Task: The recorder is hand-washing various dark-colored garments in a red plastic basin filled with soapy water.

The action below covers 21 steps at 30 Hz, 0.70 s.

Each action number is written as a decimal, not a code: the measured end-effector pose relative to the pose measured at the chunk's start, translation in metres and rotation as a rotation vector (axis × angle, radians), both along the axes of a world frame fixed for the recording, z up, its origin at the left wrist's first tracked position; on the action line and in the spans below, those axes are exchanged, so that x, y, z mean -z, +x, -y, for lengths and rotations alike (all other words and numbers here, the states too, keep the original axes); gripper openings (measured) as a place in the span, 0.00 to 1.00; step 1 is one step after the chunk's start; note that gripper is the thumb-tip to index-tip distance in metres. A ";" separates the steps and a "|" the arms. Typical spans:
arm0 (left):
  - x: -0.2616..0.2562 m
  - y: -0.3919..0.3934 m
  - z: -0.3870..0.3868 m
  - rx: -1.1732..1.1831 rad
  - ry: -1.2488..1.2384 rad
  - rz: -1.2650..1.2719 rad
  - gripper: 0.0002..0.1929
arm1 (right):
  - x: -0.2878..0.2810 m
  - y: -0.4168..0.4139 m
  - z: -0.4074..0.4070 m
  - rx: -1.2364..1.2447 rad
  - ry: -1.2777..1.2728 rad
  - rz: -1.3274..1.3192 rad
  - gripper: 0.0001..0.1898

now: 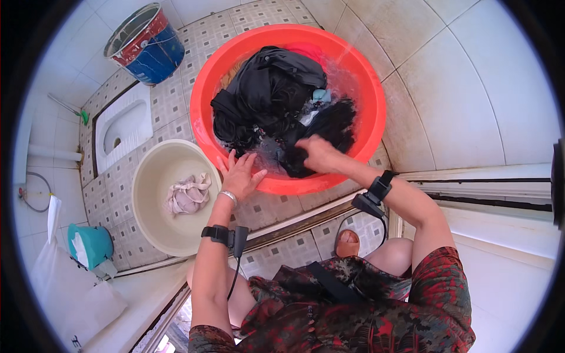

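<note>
A large red plastic tub (288,187) holds water and a heap of dark clothes (269,88). Red cloth (304,51) shows at the tub's far side, and a small light-blue item (321,95) lies among the dark fabric. My left hand (239,174), fingers spread, rests at the tub's near left rim and holds nothing. Over the black garment (337,123) at the near right is my right hand (318,154), its fingers bent and partly blurred; whether they grip the fabric is unclear. Left of my left hand, a cream basin (152,220) contains a pale pink cloth (189,194).
A blue and red metal bucket (154,53) stands at the back left, beyond a squat toilet (126,123). A teal bin (92,245) and a white plastic bag (70,295) are at the left. A tiled wall (441,88) rises right of the tub.
</note>
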<state>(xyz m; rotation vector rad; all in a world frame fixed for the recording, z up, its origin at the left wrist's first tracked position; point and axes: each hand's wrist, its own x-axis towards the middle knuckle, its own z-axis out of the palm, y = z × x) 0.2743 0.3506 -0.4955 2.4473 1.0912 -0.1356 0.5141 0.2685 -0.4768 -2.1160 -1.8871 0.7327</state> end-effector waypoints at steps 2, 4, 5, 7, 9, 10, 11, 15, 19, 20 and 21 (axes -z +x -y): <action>-0.011 -0.008 -0.004 0.033 -0.009 -0.014 0.34 | -0.014 0.024 -0.009 -0.116 -0.104 -0.369 0.25; -0.012 -0.007 -0.004 0.082 -0.019 -0.006 0.34 | -0.025 0.116 -0.019 0.085 0.189 -0.039 0.21; -0.011 0.002 -0.005 0.103 -0.022 0.078 0.35 | -0.036 0.185 -0.016 0.341 0.183 -0.181 0.20; -0.013 0.000 -0.002 0.104 -0.039 0.133 0.36 | -0.065 0.243 -0.006 0.698 0.262 0.035 0.16; -0.041 0.009 0.005 0.056 0.022 -0.027 0.34 | -0.061 0.217 -0.010 0.654 0.421 0.233 0.11; -0.048 0.009 0.008 0.047 0.019 -0.032 0.34 | -0.042 0.163 -0.019 0.529 0.508 0.226 0.09; -0.053 0.014 0.010 0.038 -0.017 -0.114 0.33 | -0.017 0.114 -0.020 0.382 0.409 0.276 0.09; -0.069 0.010 0.010 0.022 -0.154 -0.338 0.30 | 0.009 -0.021 -0.011 -0.155 0.137 -0.020 0.14; -0.096 0.007 0.011 0.022 -0.093 -0.303 0.28 | -0.036 0.138 -0.036 0.290 -0.088 -0.104 0.21; -0.100 0.007 0.012 0.009 -0.081 -0.151 0.28 | -0.050 0.207 -0.031 0.411 0.030 -0.111 0.18; -0.100 0.001 0.011 -0.012 -0.075 -0.013 0.28 | -0.067 0.248 -0.022 0.473 0.174 -0.007 0.13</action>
